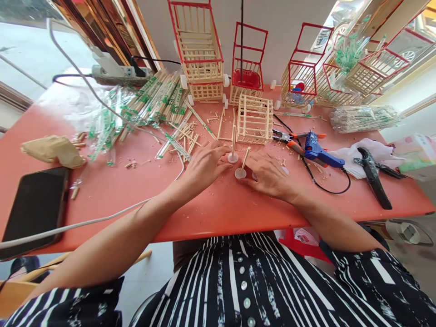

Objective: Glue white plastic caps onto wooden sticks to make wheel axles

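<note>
My left hand [207, 165] rests low over the table, thumb and fingers apart beside a white round disc [233, 157] with a thin wooden stick [233, 138] standing upright on it. A second white disc [240, 173] carries a slightly tilted stick [245, 158]. My right hand [269, 172] lies beside this one, its thumb and fingers spread, the thumb close to the disc's edge. Whether it touches the disc I cannot tell. Another white disc [255, 176] is partly hidden under the right hand. Just behind stands a small slatted basket frame [255, 119] of wooden sticks.
Stick-built carts with red rims [200, 59] line the back wall. Wrapped stick bundles [150, 100] lie at left, near a phone [36, 206]. On the right are a blue glue gun [320, 152], pliers [289, 137] and a black-handled tool [374, 179]. A white cable [102, 218] crosses the front left.
</note>
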`<state>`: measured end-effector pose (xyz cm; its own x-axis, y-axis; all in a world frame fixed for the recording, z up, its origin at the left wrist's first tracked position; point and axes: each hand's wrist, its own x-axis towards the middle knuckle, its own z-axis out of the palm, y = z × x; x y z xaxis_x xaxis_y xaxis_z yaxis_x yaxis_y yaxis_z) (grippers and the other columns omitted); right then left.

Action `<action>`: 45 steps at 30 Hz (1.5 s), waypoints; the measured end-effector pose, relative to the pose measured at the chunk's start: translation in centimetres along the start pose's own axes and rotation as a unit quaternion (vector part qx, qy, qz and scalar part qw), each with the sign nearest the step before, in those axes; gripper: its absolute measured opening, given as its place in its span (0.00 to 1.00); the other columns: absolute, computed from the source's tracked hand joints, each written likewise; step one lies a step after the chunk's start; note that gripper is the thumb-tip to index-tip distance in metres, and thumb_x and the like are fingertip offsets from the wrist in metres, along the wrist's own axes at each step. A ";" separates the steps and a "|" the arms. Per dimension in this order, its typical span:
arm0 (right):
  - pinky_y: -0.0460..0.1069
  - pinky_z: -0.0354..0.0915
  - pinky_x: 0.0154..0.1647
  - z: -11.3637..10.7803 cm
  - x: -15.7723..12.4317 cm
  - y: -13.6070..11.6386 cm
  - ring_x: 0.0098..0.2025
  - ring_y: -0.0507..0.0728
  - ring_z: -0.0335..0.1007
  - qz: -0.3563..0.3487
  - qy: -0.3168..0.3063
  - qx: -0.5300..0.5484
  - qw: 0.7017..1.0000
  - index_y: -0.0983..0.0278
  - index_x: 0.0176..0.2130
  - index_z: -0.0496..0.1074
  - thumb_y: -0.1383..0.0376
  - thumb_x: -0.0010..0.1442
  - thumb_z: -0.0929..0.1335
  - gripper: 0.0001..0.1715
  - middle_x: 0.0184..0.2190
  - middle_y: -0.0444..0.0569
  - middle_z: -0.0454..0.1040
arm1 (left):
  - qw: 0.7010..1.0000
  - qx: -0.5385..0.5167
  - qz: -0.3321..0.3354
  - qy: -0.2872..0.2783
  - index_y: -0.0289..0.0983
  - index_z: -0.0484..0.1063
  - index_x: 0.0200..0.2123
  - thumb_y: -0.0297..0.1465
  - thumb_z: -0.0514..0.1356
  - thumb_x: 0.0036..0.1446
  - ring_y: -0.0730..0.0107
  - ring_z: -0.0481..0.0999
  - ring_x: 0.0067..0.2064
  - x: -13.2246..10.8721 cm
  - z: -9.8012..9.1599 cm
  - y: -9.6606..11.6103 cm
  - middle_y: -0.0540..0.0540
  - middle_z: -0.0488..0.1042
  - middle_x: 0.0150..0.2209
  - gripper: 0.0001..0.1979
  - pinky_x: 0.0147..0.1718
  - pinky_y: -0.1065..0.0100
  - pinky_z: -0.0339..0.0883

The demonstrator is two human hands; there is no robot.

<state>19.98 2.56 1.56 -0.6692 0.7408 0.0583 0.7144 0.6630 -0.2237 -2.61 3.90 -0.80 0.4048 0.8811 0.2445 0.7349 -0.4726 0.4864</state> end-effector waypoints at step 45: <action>0.51 0.62 0.42 -2.3 -0.6 4.5 0.40 0.59 0.72 0.099 0.023 0.052 0.993 0.65 0.39 0.73 0.61 0.63 0.70 0.09 0.38 0.51 0.77 | 0.996 -0.043 0.070 0.017 0.38 0.73 0.35 0.29 0.61 0.64 0.60 0.73 0.44 -0.4 0.6 1.4 0.45 0.76 0.40 0.04 0.49 0.61 0.64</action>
<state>24.07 5.40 2.78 -0.5061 0.8612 0.0465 0.8048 0.4909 -0.3335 -1.42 2.83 -0.68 0.4804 0.8068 0.3438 0.6221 -0.5898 0.5149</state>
